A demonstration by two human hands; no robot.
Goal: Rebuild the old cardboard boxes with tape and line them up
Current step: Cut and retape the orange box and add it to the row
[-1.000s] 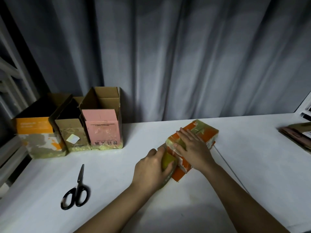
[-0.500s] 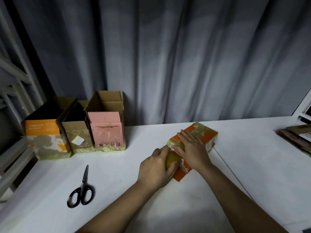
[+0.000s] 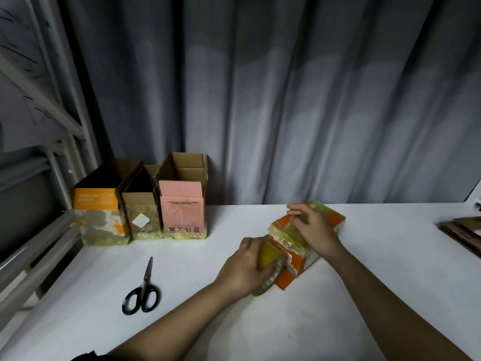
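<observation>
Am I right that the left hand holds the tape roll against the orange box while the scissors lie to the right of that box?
Not quite. The head view shows the scissors lying to the left of the orange box, on the white table. The rest stands: the left hand grips the tape roll against that box.

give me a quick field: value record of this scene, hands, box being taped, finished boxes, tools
left hand: left hand grips the tape roll against the near end of the box
right hand: right hand rests on top of the orange box, over the tape strip
box being taped: lies on its side on the white table
finished boxes: three upright in a row by the curtain: orange-banded box, brown box, pink box
tools: scissors, closed, left of the hands
</observation>
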